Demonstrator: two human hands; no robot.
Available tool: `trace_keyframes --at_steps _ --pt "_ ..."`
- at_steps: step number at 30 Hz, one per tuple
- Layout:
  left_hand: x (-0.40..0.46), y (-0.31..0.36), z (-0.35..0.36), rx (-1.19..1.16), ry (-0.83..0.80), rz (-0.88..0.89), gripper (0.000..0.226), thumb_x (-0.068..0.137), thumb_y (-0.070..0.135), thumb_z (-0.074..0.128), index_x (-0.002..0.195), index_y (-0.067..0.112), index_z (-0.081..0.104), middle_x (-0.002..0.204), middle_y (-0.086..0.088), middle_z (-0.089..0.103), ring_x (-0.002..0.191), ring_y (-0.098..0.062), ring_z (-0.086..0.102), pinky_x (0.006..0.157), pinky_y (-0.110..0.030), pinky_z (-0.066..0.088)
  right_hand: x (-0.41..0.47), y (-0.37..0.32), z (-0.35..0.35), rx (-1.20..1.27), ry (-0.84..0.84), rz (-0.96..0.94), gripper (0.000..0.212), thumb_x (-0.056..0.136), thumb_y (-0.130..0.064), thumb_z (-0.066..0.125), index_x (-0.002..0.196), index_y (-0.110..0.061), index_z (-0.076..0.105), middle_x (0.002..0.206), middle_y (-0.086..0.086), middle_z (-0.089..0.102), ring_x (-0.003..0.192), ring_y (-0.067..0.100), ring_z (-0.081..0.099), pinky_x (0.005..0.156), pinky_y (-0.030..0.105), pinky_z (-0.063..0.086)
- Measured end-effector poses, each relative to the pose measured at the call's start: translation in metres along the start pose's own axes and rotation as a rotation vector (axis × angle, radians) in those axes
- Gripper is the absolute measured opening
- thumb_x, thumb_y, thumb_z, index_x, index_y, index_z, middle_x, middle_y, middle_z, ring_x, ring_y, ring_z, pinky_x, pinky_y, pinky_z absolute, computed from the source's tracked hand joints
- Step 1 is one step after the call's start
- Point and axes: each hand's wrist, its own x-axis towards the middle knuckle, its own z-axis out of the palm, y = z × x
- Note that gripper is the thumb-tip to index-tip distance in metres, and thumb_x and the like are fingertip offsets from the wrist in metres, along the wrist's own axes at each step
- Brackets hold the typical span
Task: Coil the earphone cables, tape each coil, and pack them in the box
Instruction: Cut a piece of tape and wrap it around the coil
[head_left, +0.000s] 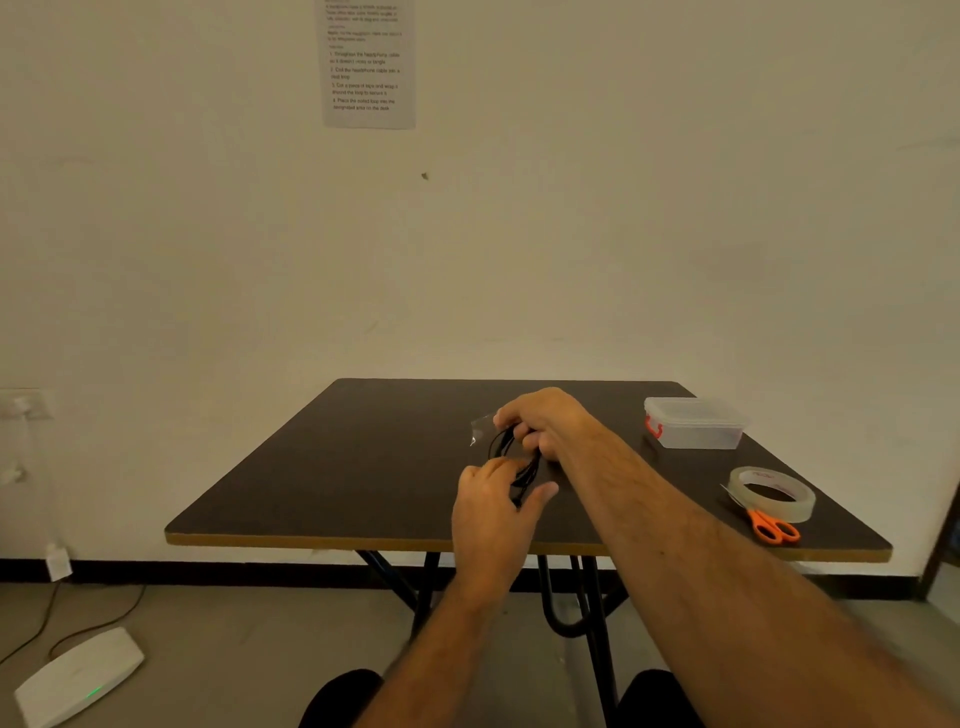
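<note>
Black earphone coil (511, 460) between right hand (545, 421) and left hand (493, 512) grips.

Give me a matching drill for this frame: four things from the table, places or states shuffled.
Things:
1. earphone cable
2. box
3. tape roll
4. scissors

Places or states:
A. lid on, red clasp, far right of the table
B. orange handles, blades tucked by the roll, near right edge
C. black coil held between the left hand and right hand
D. clear ring lying flat, nearer than the box

Pairs: 1-C, 2-A, 3-D, 4-B
</note>
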Motion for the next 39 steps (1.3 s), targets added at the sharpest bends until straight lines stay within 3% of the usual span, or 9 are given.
trace_keyframes --at_steps 5,8,12,21,27,31,34,37,39 --pt "0.001 -0.006 -0.003 -0.011 -0.044 0.101 0.016 0.097 0.034 0.058 0.102 0.021 0.067 0.085 0.025 0.042 0.092 -0.009 0.053 0.079 -0.035 0.055 0.002 -0.003 -0.006 0.051 -0.036 0.037 0.009 0.088 0.008 0.059 0.081 0.004 0.062 0.07 0.008 0.054 0.042 0.004 0.03 0.03 0.013 0.023" --pt "0.005 -0.018 -0.005 0.079 -0.002 0.313 0.023 0.097 0.036 0.051 0.099 0.019 0.067 0.097 0.012 0.058 0.099 -0.01 0.05 0.079 -0.033 0.051 0.004 -0.004 -0.012 0.068 -0.049 0.068 0.011 0.088 0.006 0.059 0.078 0.002 0.061 0.068 0.005 0.051 0.04 0.004 0.029 0.03 0.013 0.022" --pt "0.014 -0.024 -0.011 0.214 0.077 0.436 0.02 0.092 0.033 0.058 0.094 0.017 0.07 0.114 0.0 0.056 0.104 -0.013 0.047 0.083 -0.026 0.04 0.006 -0.006 -0.017 0.12 -0.052 0.097 0.007 0.088 0.003 0.06 0.083 0.0 0.062 0.075 0.006 0.053 0.043 0.004 0.029 0.03 0.014 0.022" --pt "0.033 -0.03 -0.026 0.221 0.036 0.655 0.03 0.095 0.033 0.046 0.089 0.015 0.07 0.098 0.0 0.068 0.114 -0.014 0.046 0.089 -0.034 0.037 0.001 -0.003 -0.02 0.215 -0.083 0.148 0.01 0.092 -0.001 0.058 0.083 0.001 0.062 0.07 0.003 0.049 0.043 0.005 0.03 0.031 0.012 0.024" --pt "0.031 -0.026 -0.023 0.162 0.012 0.569 0.037 0.101 0.033 0.035 0.08 0.019 0.063 0.085 0.003 0.065 0.097 -0.011 0.053 0.093 -0.029 0.031 -0.007 0.001 -0.021 0.209 -0.062 0.17 0.01 0.091 0.002 0.059 0.081 0.001 0.062 0.069 0.005 0.056 0.039 0.004 0.045 0.035 0.013 0.039" --pt "0.035 -0.012 -0.028 -0.058 -0.072 0.455 0.032 0.105 0.029 0.037 0.08 0.022 0.056 0.074 0.016 0.051 0.076 -0.001 0.048 0.073 -0.02 0.041 -0.01 0.007 -0.026 0.065 0.001 0.148 0.004 0.088 -0.003 0.066 0.092 -0.002 0.066 0.076 0.009 0.064 0.057 0.012 0.062 0.05 0.024 0.054" --pt "0.037 0.0 -0.038 -0.183 -0.217 0.279 0.032 0.106 0.026 0.037 0.079 0.024 0.055 0.07 0.005 0.057 0.065 -0.01 0.054 0.062 -0.03 0.048 -0.011 0.007 -0.035 -0.121 0.044 0.054 0.009 0.091 -0.006 0.062 0.089 -0.002 0.069 0.067 0.007 0.064 0.05 0.01 0.059 0.047 0.023 0.051" --pt "0.04 0.007 -0.047 -0.303 -0.315 0.099 0.036 0.107 0.027 0.034 0.077 0.02 0.054 0.07 0.002 0.058 0.068 -0.01 0.057 0.071 -0.029 0.051 -0.012 0.007 -0.048 -0.292 0.111 -0.142 0.008 0.084 -0.001 0.064 0.087 0.003 0.071 0.059 0.008 0.058 0.038 0.007 0.046 0.038 0.019 0.037" --pt "0.044 0.006 -0.05 -0.365 -0.38 0.013 0.037 0.107 0.026 0.032 0.078 0.016 0.053 0.065 0.004 0.054 0.07 -0.01 0.058 0.077 -0.028 0.05 -0.013 0.005 -0.058 -0.345 0.16 -0.316 0.002 0.08 0.001 0.068 0.079 0.0 0.07 0.067 0.008 0.063 0.039 0.006 0.042 0.034 0.017 0.032"
